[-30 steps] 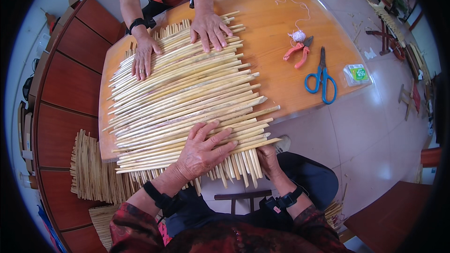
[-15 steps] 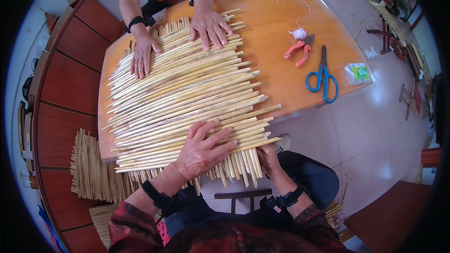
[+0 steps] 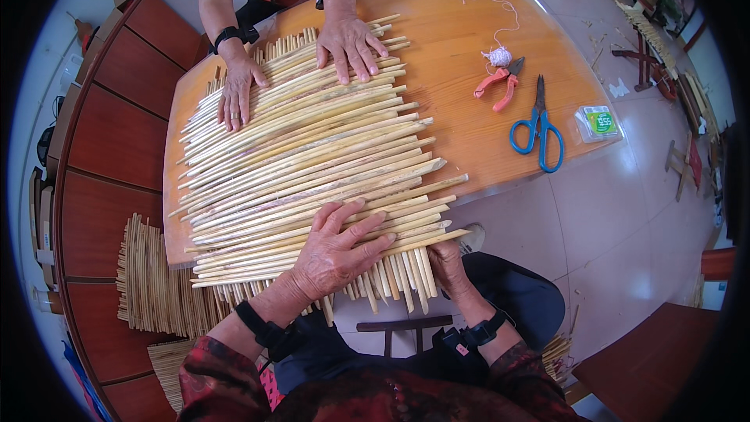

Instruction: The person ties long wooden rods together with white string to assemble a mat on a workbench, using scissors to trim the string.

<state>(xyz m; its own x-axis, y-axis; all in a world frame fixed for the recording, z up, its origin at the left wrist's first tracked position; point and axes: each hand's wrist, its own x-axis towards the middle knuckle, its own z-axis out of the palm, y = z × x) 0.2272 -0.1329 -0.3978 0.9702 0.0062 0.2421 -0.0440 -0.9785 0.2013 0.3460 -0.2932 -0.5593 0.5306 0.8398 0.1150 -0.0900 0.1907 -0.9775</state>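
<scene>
A mat of pale, slender wooden sticks [image 3: 312,141] laid side by side covers the left part of the table, its near edge hanging over toward my lap. My left hand [image 3: 336,254] lies flat on the near sticks, fingers spread. At the mat's near right corner, my right hand [image 3: 447,266] grips the edge, its fingertips hidden by the sticks. Below that edge, more stick ends [image 3: 402,275] point toward me from a lower layer. Across the table, a co-worker's two hands [image 3: 349,47] press flat on the far part of the mat.
On the wooden table [image 3: 461,70], right of the mat, lie a ball of pale string [image 3: 498,56], red-handled pliers [image 3: 500,84], blue-handled scissors [image 3: 537,129] and a small clear-and-green box [image 3: 598,123]. A bundle of sticks [image 3: 160,273] leans by the red-brown cabinet [image 3: 101,180]. A dark stool [image 3: 656,359] stands at lower right.
</scene>
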